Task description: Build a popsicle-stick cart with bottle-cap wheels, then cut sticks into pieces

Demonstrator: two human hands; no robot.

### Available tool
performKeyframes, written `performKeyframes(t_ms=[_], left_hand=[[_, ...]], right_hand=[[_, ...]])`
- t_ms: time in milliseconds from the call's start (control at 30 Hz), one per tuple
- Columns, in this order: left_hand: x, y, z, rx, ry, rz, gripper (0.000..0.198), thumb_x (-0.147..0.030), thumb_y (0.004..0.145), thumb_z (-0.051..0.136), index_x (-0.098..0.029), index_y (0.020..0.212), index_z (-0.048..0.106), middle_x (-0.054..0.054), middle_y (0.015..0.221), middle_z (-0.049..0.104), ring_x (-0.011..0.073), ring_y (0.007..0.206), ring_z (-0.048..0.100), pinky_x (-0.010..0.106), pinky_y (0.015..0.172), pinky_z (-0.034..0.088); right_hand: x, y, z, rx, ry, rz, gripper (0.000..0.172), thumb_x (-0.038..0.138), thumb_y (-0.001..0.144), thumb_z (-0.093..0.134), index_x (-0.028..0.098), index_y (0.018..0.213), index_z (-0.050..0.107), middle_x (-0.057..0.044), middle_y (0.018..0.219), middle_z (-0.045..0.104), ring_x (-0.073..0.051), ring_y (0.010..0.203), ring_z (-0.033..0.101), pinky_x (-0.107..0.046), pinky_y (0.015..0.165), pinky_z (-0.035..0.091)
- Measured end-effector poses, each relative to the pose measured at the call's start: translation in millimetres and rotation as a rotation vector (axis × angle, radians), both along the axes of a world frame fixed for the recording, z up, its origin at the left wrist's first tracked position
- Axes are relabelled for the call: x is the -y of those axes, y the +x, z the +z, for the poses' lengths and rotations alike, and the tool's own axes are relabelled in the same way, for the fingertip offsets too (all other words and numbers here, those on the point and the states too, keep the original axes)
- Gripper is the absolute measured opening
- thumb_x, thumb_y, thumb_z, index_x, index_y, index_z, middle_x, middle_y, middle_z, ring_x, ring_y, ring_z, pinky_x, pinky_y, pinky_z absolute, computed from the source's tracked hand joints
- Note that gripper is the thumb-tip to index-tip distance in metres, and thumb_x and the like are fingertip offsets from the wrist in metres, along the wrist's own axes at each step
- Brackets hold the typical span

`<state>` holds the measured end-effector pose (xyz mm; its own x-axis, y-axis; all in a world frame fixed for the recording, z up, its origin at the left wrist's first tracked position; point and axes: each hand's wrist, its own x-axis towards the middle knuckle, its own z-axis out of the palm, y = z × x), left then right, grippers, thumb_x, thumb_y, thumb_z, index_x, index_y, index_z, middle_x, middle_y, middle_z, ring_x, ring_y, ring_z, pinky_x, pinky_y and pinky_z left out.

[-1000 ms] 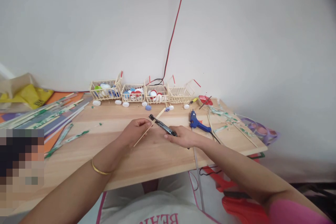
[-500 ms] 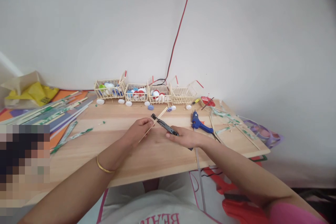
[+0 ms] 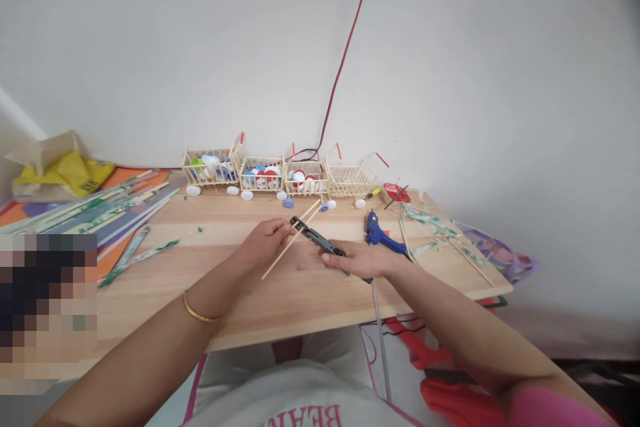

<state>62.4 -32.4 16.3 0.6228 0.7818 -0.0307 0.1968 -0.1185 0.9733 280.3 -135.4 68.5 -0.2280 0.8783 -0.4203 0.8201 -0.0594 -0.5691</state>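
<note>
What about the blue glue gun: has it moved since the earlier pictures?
No: against the table and the rightmost white wheel, the blue glue gun keeps its place; the view shifts slightly.

- Rear: 4 carts (image 3: pixel 283 177) in a row, forming a barrier before the wall (image 3: pixel 450 80).
- Centre: pliers (image 3: pixel 323 241) and sticks (image 3: pixel 277 259), obstructing the gap between left hand (image 3: pixel 270 240) and right hand (image 3: pixel 363 259).
- Front: tabletop (image 3: pixel 285 307), open from hands to near edge.
- Left: open wood, bounded by packs (image 3: pixel 125 203).
- Right: glue gun (image 3: pixel 383 238), then wrappers (image 3: pixel 425 217), obstructing lateral passage.
</note>
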Motion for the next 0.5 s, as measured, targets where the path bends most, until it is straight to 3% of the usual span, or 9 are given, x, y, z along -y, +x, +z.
performKeyframes(t_ms=[100,233,367,500], left_hand=[[-9.5,-6.6,3.9,-0.063,0.121,0.093,0.028,-0.04,0.086,0.044,-0.018,0.077,0.058,-0.004,0.059,0.047,0.0132,0.053,0.043,0.024,0.055,0.033],[-22.7,-15.9,3.8,-0.293,0.432,0.245,0.024,-0.032,0.089,0.041,-0.019,0.08,0.06,0.002,0.07,0.058,0.0187,0.068,0.053,0.027,0.064,0.035],[-25.0,-16.0,-5.2,-0.529,0.573,0.222,0.019,-0.021,0.085,0.044,-0.019,0.079,0.061,0.01,0.082,0.066,0.025,0.082,0.057,0.031,0.072,0.037],[-15.8,-9.4,-6.6,-0.46,0.644,0.259,0.025,-0.024,0.089,0.041,-0.016,0.084,0.064,0.015,0.097,0.066,0.028,0.1,0.056,0.035,0.087,0.037]], right_hand=[[0.1,2.5,-2.0,-0.015,-0.041,-0.062,0.054,0.065,0.09,0.039,0.018,0.108,0.059,-0.004,0.092,0.066,-0.016,0.08,0.059,-0.024,0.07,0.046],[5.0,4.1,1.2,-0.046,-0.097,-0.158,0.054,0.069,0.087,0.041,0.018,0.093,0.057,-0.002,0.079,0.062,-0.012,0.065,0.054,-0.021,0.059,0.043],[8.6,1.2,0.5,-0.107,-0.067,-0.209,0.052,0.068,0.086,0.043,0.018,0.078,0.052,0.001,0.067,0.055,-0.009,0.055,0.049,-0.02,0.052,0.04],[5.7,-2.7,-9.8,-0.168,-0.026,-0.25,0.049,0.065,0.086,0.044,0.018,0.076,0.05,0.001,0.061,0.052,-0.008,0.05,0.046,-0.02,0.047,0.037]])
